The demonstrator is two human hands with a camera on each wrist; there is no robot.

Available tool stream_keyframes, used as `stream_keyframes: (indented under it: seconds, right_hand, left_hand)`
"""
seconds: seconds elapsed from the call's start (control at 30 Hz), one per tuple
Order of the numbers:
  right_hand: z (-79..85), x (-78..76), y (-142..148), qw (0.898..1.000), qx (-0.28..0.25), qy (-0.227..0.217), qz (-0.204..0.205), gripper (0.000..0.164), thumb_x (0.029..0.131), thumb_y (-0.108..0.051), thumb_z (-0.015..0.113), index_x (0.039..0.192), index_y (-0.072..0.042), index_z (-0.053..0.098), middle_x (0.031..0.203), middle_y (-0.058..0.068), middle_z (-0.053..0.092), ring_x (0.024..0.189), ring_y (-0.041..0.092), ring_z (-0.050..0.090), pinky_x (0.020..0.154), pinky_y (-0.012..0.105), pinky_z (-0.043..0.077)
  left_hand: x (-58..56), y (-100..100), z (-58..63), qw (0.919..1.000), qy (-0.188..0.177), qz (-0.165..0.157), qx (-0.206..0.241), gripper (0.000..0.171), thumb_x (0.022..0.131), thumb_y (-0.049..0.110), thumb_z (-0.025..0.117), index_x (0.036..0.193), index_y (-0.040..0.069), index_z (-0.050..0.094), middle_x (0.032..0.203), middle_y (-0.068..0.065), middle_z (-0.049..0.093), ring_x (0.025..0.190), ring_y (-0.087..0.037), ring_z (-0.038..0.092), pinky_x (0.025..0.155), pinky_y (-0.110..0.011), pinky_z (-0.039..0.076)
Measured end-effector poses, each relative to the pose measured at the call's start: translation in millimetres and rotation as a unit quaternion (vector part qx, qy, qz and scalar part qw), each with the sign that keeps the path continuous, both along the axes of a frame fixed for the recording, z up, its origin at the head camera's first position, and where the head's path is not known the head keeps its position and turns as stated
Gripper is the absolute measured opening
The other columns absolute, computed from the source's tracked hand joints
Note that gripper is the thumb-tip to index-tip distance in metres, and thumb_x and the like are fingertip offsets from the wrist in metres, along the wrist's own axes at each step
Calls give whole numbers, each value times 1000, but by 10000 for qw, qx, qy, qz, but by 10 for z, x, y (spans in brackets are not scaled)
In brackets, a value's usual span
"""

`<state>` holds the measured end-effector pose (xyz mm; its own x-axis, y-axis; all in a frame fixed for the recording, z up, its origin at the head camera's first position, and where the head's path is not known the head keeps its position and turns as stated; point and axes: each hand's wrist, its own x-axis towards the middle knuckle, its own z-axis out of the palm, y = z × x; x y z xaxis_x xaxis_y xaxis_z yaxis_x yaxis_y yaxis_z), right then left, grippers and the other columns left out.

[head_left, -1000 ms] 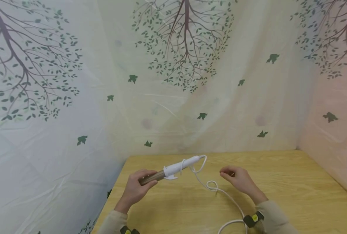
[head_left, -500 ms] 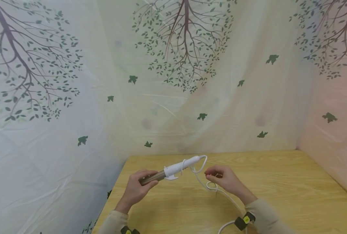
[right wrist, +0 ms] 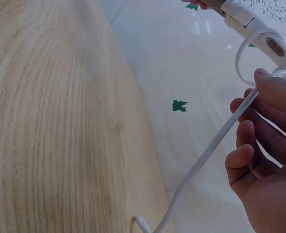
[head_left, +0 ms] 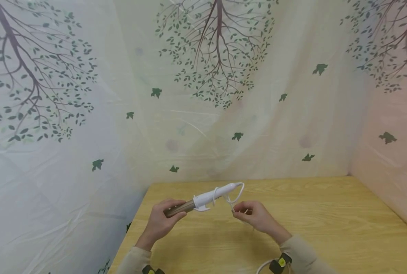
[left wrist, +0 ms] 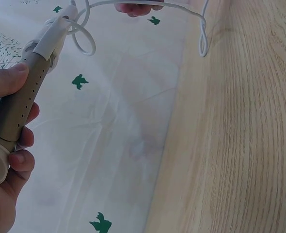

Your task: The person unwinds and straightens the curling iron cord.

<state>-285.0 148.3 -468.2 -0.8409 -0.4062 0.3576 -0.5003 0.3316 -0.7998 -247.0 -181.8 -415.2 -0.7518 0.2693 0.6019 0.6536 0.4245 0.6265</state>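
Note:
My left hand (head_left: 159, 222) holds a hair curling iron (head_left: 210, 197) by its bronze barrel, with the white handle pointing up to the right. Small holes run along the barrel (left wrist: 21, 103) in the left wrist view, and the thumb lies on top of it. A white power cord (right wrist: 199, 164) leaves the handle's end and loops once around the handle. My right hand (head_left: 256, 217) pinches this cord between thumb and forefinger, just below the handle. Its other fingers are loosely curled in the right wrist view.
Beneath both hands is a wood-grain table (head_left: 206, 243). The lower cord hangs in a twisted loop (left wrist: 203, 41) and runs toward the table's near side. A pale curtain (head_left: 203, 144) printed with trees and leaves encloses the back and sides.
My right hand has moved left to the cord and now pinches it below the handle. My left hand and the curling iron have stayed nearly still.

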Motion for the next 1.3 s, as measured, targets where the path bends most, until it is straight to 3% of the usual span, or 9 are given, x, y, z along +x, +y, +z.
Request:
stream_keyframes:
  seconds: [0.17, 0.4, 0.6, 0.8, 1.1, 1.3]
  right_hand:
    - [-20, 0, -15, 9996, 222, 16, -199, 10, 91, -10, 68, 94, -1, 71, 85, 8, 70, 75, 5, 59, 65, 22, 51]
    - [-26, 35, 10, 9991, 225, -28, -357, 12, 90, -21, 70, 89, -9, 72, 81, 2, 69, 69, 5, 58, 61, 22, 49]
    - [-34, 55, 39, 9986, 321, 58, -405, 17, 89, -22, 71, 82, -6, 72, 76, 4, 70, 68, 8, 61, 62, 23, 49]
    - [-74, 54, 69, 9977, 659, 140, -99, 12, 88, -19, 72, 78, -11, 72, 72, -6, 67, 64, 0, 55, 58, 22, 48]
    - [-110, 88, 118, 9961, 834, 130, 249, 11, 88, -19, 72, 79, -12, 72, 75, -8, 67, 65, -1, 54, 60, 21, 47]
    - [-134, 148, 172, 9955, 586, 660, 347, 8, 87, -15, 73, 79, -15, 72, 76, -9, 64, 68, -3, 54, 61, 22, 50]
  left_hand:
    - [-7, -6, -6, 10000, -58, 4, 9, 29, 80, 5, 79, 107, 5, 72, 95, -5, 71, 79, -14, 64, 68, -26, 53]
    - [-3, -10, -22, 10000, 72, -53, -10, 29, 79, 4, 79, 108, 4, 72, 95, -6, 71, 78, -15, 64, 67, -27, 53]
    - [7, -11, -18, 10000, -27, -56, 0, 29, 79, 5, 79, 108, 4, 72, 95, -6, 71, 79, -14, 63, 68, -27, 53]
    - [0, -20, -14, 10000, -31, -74, 33, 29, 80, 6, 78, 108, 4, 72, 95, -6, 71, 78, -12, 63, 67, -27, 53]
    - [-12, -38, -10, 9999, -110, 50, 45, 29, 80, 5, 79, 108, 4, 72, 94, -5, 71, 79, -13, 64, 69, -26, 53]
    - [-14, -57, -31, 9999, -28, 116, 77, 29, 78, 3, 79, 107, 4, 72, 93, -5, 70, 77, -12, 62, 67, -26, 52]
